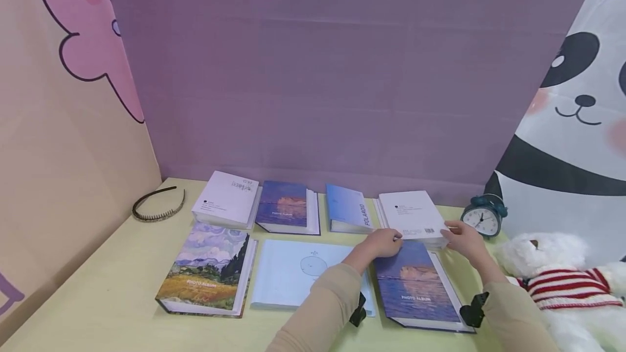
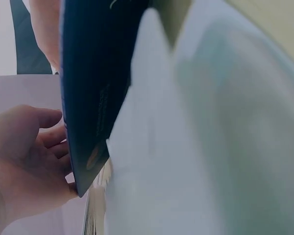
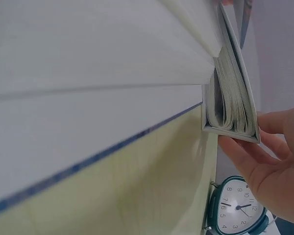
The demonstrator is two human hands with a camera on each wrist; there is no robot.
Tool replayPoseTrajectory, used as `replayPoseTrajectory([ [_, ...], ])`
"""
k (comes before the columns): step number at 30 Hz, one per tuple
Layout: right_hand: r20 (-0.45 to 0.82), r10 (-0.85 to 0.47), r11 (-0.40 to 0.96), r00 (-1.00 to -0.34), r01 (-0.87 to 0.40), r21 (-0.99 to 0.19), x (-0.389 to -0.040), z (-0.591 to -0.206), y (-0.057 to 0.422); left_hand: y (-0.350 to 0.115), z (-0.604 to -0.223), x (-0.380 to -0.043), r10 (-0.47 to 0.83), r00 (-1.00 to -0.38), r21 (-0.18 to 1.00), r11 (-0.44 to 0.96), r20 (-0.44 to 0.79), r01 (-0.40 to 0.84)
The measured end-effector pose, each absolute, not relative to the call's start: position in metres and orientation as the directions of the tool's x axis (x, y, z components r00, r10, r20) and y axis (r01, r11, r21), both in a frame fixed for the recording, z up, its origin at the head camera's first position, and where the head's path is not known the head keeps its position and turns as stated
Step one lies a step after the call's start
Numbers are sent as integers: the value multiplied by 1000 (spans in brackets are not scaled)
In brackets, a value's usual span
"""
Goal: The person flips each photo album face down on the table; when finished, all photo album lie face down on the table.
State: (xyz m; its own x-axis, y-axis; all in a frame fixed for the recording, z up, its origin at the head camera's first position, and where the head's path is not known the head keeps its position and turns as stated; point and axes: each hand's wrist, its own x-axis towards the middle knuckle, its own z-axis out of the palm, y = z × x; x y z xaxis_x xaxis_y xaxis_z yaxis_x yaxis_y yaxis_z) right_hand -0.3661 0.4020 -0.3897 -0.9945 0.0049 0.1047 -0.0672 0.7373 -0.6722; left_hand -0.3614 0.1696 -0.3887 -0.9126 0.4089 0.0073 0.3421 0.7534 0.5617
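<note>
My right hand point(image 1: 464, 240) pinches the right edge of a white photo album point(image 1: 413, 211). In the right wrist view, thumb and fingers lie on either side of this album's thick block of pages point(image 3: 232, 100). My left hand point(image 1: 383, 243) is at the upper left corner of a dark blue photo album point(image 1: 415, 287), right by the white album's lower left corner. In the left wrist view the blue cover point(image 2: 100, 83) partly hides the left fingertips; I cannot tell whether they hold anything. A blue Polaroid album point(image 1: 347, 205) lies just beyond the left hand.
Further left lie a white album point(image 1: 227, 197), a blue photo album point(image 1: 281, 205), a landscape-covered album point(image 1: 205, 270) and a pale blue whale album point(image 1: 281, 265). A headband point(image 1: 158, 216) rests at far left. An alarm clock point(image 1: 482, 219) and a plush bear point(image 1: 562, 281) stand at right.
</note>
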Motion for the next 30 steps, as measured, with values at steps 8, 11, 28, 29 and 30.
replayPoseTrajectory([
  [8,244,20,848,-970,-113,-518,-366,-383,394,163,-394,-367,412,-909,658,666,66,350],
  [11,296,30,862,-955,-125,-490,-365,-377,388,159,-396,-371,401,-909,721,595,117,355],
  [28,481,-129,779,-867,-389,-492,-378,-348,307,103,-383,-380,368,-891,768,478,266,426],
  [29,478,-137,774,-868,-394,-495,-380,-348,303,99,-383,-380,366,-891,774,470,267,425],
  [30,475,-144,770,-868,-400,-497,-381,-348,298,96,-383,-381,364,-893,779,465,266,421],
])
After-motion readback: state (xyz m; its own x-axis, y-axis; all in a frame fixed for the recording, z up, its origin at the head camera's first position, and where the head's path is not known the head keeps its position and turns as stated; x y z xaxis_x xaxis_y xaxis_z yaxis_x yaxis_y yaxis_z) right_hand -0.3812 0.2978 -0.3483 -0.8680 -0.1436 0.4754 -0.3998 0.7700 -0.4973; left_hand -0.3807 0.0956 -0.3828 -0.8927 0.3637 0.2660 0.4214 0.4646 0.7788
